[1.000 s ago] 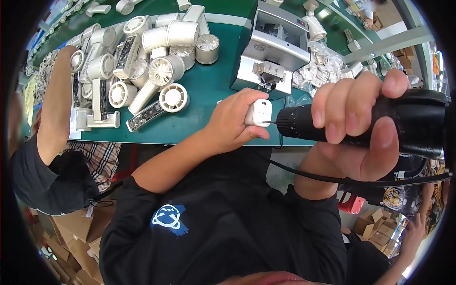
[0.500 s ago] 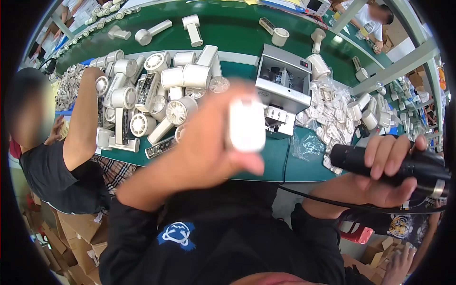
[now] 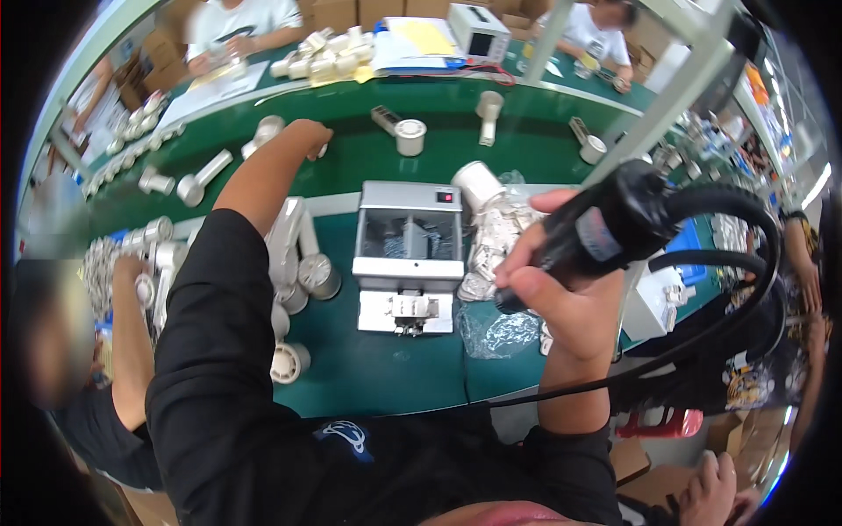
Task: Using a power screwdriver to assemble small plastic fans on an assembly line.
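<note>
My left hand (image 3: 309, 138) reaches far out over the green bench, its fingers bent down. A sliver of a white plastic piece (image 3: 322, 151) shows at the fingertips; most of it is hidden. Beside my wrist lies a white handheld fan housing (image 3: 267, 129). My right hand (image 3: 561, 302) is wrapped round a black electric screwdriver (image 3: 605, 228), held tilted above the bench with its cable looping off to the right. In front of me stands a silver screw feeder (image 3: 409, 237) with screws behind its clear window.
White fan housings (image 3: 317, 273) pile up left of the feeder, partly behind my arm. Bagged white parts (image 3: 495, 241) and crumpled clear plastic (image 3: 500, 333) lie right of it. More housings (image 3: 410, 138) sit farther back. A co-worker's arm (image 3: 132, 351) is close on my left. A frame post (image 3: 649, 96) slants overhead.
My left hand has gone from close in front of me to the far bench with the white piece. My right hand has raised and turned the screwdriver inward. The view has shifted.
</note>
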`<state>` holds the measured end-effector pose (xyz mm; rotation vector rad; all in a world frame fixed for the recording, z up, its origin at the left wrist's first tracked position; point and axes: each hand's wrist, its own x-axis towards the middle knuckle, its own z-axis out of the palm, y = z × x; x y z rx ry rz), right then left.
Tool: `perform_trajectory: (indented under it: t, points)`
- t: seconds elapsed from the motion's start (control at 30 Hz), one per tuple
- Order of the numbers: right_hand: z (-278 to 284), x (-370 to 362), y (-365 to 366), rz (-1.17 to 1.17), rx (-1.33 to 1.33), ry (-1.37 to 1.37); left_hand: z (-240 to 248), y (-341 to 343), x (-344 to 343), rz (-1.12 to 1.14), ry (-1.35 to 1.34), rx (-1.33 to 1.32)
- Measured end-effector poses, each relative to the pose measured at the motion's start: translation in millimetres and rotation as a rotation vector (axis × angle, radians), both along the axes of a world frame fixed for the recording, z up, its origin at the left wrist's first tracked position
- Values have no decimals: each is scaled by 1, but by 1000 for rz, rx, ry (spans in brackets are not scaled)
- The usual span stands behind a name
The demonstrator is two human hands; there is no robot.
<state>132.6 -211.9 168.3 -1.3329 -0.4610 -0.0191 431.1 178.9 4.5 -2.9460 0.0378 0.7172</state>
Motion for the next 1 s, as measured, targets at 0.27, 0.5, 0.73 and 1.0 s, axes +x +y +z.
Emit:
perform_trajectory:
  t: [0.27,0.5,0.73,1.0]
  points:
    - [-7,57,-57,-50,149,-92,-17,-67,39,-413,-559,-532]
    - [-141,134,-77,-524,-1135,-288,84,-42,-25,-427,-497,-672]
    - [-170,140,-69,-759,-1536,-508,195,-48,-176,-211,-1119,-531]
    - [-147,29,-51,-348,130,-16,169,-101,-418,-610,-1288,-1816]
